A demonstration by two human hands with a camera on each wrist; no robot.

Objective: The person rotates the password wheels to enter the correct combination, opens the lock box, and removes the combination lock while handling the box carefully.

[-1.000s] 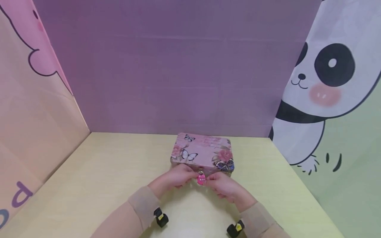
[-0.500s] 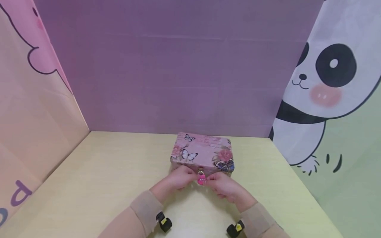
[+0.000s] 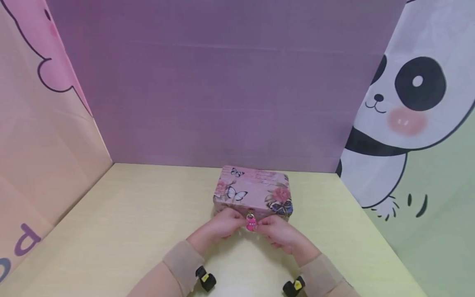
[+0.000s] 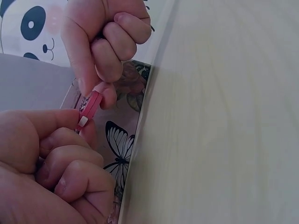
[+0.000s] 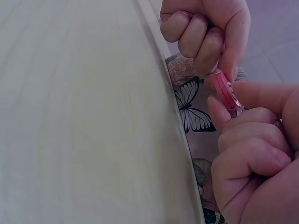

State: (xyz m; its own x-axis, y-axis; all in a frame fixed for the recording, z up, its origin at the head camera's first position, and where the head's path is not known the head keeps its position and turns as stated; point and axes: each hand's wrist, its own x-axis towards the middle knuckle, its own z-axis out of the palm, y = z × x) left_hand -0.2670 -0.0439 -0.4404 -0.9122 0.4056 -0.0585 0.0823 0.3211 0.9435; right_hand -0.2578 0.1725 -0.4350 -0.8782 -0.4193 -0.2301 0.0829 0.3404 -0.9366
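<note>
Padlock [image 3: 251, 225] at front of box [image 3: 255, 192], pinched by left hand [image 3: 225, 223] and right hand [image 3: 283, 233], should receive steady, even pressure.

Box [image 3: 255, 190] on table [image 3: 156, 202], padlock [image 3: 251, 224] in front

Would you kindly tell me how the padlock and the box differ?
Size: the padlock is far smaller than the box. Color: the padlock is vivid pink; the box is paler, printed with butterflies and flowers. State: the left grip and right grip pinch the padlock, while the box rests on the table. Both are pink.
</note>
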